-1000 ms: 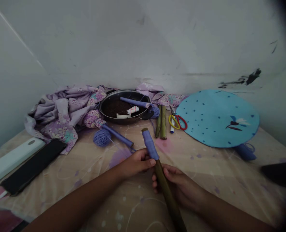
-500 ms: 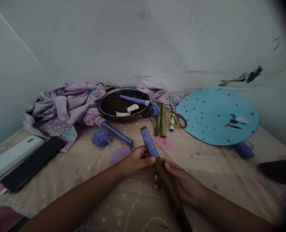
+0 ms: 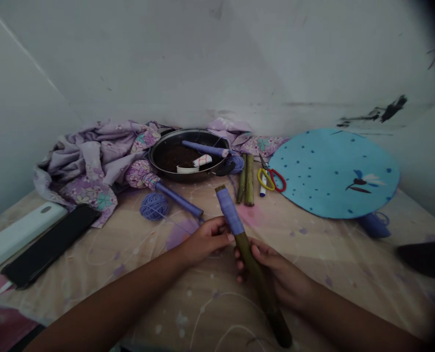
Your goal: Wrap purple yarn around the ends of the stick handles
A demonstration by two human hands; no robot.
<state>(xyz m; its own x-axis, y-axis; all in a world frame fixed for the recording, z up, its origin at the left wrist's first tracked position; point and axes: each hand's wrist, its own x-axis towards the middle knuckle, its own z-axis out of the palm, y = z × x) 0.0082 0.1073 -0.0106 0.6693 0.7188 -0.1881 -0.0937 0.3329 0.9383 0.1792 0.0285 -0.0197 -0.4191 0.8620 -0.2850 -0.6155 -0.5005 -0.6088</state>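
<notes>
A green stick (image 3: 252, 264), which looks like a plant stem, slants across the middle, its upper end wrapped in purple yarn (image 3: 229, 210). Closed around the bare part just below the wrapping is my right hand (image 3: 272, 266). My left hand (image 3: 210, 239) sits at the wrapping's left edge, thumb and fingers pinched together. A strand runs toward it from a purple yarn ball (image 3: 153, 206); the pinch point is partly hidden. Behind that ball lies a yarn-wrapped stick (image 3: 178, 198) with a floral cloth head (image 3: 142, 175).
A dark pan (image 3: 188, 177) with brown crumbs holds another wrapped stick (image 3: 204, 148). Bare green sticks (image 3: 249, 181), scissors (image 3: 272, 180) and a blue dotted disc (image 3: 334, 181) lie to the right. Floral cloth (image 3: 92, 161), a black phone (image 3: 52, 247) and a white device (image 3: 22, 234) are left.
My left thumb has moved from across the stick to its left side. The stick has turned slightly and its lower end now shows. My right hand keeps its hold.
</notes>
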